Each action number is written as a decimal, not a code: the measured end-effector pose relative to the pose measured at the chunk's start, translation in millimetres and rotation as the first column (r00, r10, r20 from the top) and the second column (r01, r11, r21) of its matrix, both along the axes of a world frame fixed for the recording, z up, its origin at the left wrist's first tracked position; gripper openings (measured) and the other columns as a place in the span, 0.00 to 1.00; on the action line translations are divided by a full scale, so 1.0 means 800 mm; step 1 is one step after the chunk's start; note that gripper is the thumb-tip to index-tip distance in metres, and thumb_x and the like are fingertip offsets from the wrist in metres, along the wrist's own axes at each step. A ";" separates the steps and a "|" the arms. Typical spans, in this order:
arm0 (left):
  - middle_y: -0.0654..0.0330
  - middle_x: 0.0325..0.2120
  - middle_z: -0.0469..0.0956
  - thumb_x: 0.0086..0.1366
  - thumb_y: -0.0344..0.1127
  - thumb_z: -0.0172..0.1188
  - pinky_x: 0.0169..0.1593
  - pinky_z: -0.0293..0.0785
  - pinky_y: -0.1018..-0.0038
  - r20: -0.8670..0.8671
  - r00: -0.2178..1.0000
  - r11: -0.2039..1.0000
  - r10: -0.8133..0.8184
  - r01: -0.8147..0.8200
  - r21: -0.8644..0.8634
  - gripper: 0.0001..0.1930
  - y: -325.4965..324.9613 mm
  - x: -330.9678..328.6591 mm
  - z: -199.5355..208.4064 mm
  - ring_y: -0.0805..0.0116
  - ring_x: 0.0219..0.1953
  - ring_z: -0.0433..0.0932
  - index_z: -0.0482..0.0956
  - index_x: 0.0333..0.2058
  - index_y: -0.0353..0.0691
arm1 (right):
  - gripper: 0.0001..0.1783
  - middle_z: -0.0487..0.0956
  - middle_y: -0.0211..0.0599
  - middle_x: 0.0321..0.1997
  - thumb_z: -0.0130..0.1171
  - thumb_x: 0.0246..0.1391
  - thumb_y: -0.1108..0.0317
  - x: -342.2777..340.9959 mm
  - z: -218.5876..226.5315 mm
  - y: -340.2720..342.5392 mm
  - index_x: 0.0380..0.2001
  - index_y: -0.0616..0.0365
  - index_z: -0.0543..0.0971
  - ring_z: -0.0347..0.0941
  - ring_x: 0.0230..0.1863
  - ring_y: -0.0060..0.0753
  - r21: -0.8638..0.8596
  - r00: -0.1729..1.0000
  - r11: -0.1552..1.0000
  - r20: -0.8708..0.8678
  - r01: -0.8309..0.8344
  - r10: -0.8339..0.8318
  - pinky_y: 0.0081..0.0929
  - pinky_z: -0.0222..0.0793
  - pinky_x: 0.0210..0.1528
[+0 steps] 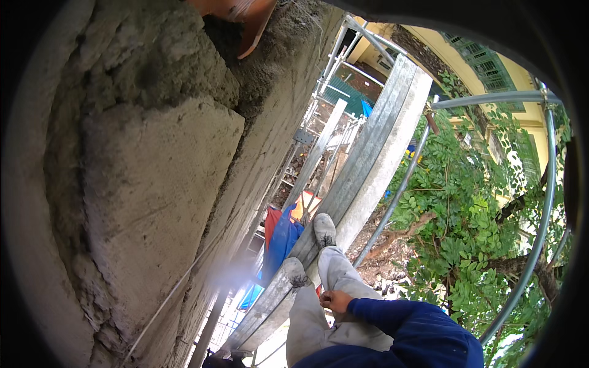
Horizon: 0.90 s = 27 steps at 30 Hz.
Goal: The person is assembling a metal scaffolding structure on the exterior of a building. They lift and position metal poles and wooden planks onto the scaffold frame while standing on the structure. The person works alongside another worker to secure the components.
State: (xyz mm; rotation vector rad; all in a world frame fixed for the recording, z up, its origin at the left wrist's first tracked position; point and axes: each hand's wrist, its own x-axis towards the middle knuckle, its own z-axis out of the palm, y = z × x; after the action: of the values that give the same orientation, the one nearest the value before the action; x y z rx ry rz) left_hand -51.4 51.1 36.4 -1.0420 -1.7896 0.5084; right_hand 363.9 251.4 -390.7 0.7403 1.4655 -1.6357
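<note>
My right hand, in a dark blue sleeve, is in front of my thighs with its fingers curled closed. A small bit of red shows beside the fingertips, but I cannot make out what they hold, if anything. Below the hand are my light grey trousers and dusty shoes, standing on long grey scaffold planks. My left hand does not show. Close on the left rises a rough concrete wall with a broken, recessed edge. An orange curved piece juts out at its top.
Metal scaffold tubes curve along the right, with leafy branches beyond. Blue and red sheeting hangs beside the planks on the left. Gaps between planks and wall show rubble far below. A thin cord runs along the wall.
</note>
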 end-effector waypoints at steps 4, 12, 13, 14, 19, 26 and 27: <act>0.67 0.37 0.74 0.70 0.50 0.63 0.57 0.57 0.55 0.001 1.000 1.000 -0.024 0.024 -0.001 0.13 -0.019 0.000 -0.001 0.56 0.48 0.66 0.78 0.26 0.55 | 0.14 0.86 0.41 0.38 0.63 0.63 0.59 0.005 -0.010 0.008 0.42 0.59 0.82 0.83 0.41 0.37 -0.012 1.000 1.000 -0.012 -0.004 0.004 0.35 0.76 0.47; 0.68 0.35 0.74 0.69 0.53 0.63 0.57 0.57 0.56 0.009 1.000 1.000 0.013 -0.013 0.020 0.15 -0.054 0.003 -0.014 0.61 0.45 0.69 0.79 0.26 0.54 | 0.14 0.86 0.45 0.39 0.62 0.63 0.59 -0.017 0.001 0.030 0.42 0.60 0.82 0.84 0.43 0.45 0.023 0.999 1.000 -0.039 -0.007 0.008 0.39 0.76 0.47; 0.68 0.34 0.75 0.70 0.53 0.62 0.57 0.57 0.56 0.019 1.000 0.999 0.009 -0.010 0.048 0.16 -0.047 0.006 -0.013 0.61 0.44 0.69 0.79 0.26 0.53 | 0.14 0.86 0.45 0.39 0.62 0.63 0.59 -0.018 -0.003 0.026 0.41 0.60 0.82 0.84 0.42 0.46 0.048 0.998 0.999 -0.058 -0.013 0.016 0.40 0.76 0.47; 0.68 0.34 0.75 0.70 0.53 0.61 0.56 0.57 0.56 0.028 1.000 0.997 0.015 -0.017 0.074 0.16 -0.027 0.008 -0.012 0.62 0.43 0.70 0.79 0.26 0.53 | 0.14 0.86 0.46 0.39 0.62 0.63 0.60 -0.022 -0.006 0.025 0.41 0.60 0.82 0.83 0.42 0.47 0.072 0.996 0.997 -0.079 -0.027 0.033 0.40 0.76 0.47; 0.67 0.32 0.77 0.71 0.54 0.60 0.52 0.61 0.58 -0.029 0.998 0.992 -0.063 0.066 0.110 0.16 0.010 -0.003 -0.013 0.61 0.42 0.71 0.80 0.27 0.53 | 0.15 0.85 0.49 0.37 0.61 0.59 0.59 -0.057 -0.032 0.012 0.42 0.58 0.82 0.83 0.42 0.54 0.189 0.973 0.982 -0.229 0.026 0.018 0.46 0.76 0.46; 0.51 0.43 0.85 0.74 0.34 0.57 0.67 0.63 0.42 0.183 0.963 0.980 -0.199 0.190 0.066 0.07 -0.054 0.008 -0.008 0.43 0.55 0.79 0.81 0.41 0.39 | 0.15 0.86 0.48 0.39 0.63 0.57 0.61 -0.031 -0.022 -0.050 0.41 0.60 0.83 0.84 0.41 0.53 0.343 0.970 0.939 -0.230 0.006 0.078 0.44 0.78 0.46; 0.52 0.43 0.85 0.74 0.34 0.57 0.69 0.60 0.42 0.206 0.958 0.979 -0.202 0.189 0.082 0.07 -0.062 0.011 -0.006 0.44 0.55 0.79 0.81 0.41 0.40 | 0.15 0.86 0.48 0.38 0.63 0.57 0.61 -0.026 -0.014 -0.061 0.41 0.60 0.83 0.84 0.41 0.53 0.351 0.973 0.936 -0.216 0.005 0.076 0.44 0.78 0.46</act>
State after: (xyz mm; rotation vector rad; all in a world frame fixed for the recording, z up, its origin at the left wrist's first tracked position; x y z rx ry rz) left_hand -42.8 1.5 31.3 -1.2533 -1.8496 0.2252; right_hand 343.1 203.0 -401.5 0.7294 1.9575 -1.4851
